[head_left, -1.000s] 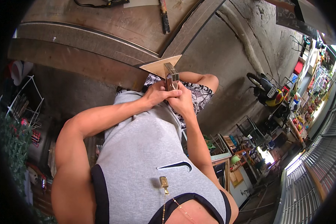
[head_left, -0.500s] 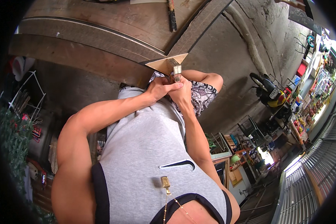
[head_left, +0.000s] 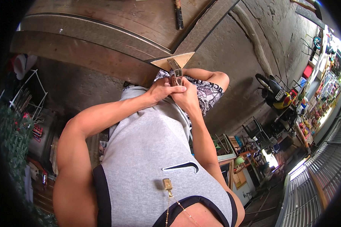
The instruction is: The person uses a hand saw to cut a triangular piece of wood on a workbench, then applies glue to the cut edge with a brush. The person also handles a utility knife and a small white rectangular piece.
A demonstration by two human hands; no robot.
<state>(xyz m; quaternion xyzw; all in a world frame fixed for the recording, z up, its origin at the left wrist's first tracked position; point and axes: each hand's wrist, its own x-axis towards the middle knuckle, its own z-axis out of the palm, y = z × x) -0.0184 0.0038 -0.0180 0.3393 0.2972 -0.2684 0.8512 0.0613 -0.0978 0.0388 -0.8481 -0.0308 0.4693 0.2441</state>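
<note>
Both my hands are closed together at the corner of a wooden frame (head_left: 102, 41). Between my left hand (head_left: 161, 90) and my right hand (head_left: 188, 97) is a shiny metal hand tool (head_left: 176, 77), which looks like a staple gun. My left thumb reaches across toward my right hand, and most fingers are hidden behind the tool. The tool's far end meets a pale triangular wood piece (head_left: 184, 59) lying over the frame's corner. Whether it presses on that piece or only overlaps it, I cannot tell.
A dark-tipped, worn stick-like tool (head_left: 179, 17) lies on the brown panel (head_left: 140, 20) within the frame. My bent leg (head_left: 216, 78) is beside the corner. A motorcycle (head_left: 274, 92) stands on the concrete floor to the right, and a white wire rack (head_left: 41, 85) is at left.
The metal tool has tilted in my hands, so more of its shiny body shows. My hands have shifted slightly downward in the picture, still gripping it. The triangular piece stays at the corner.
</note>
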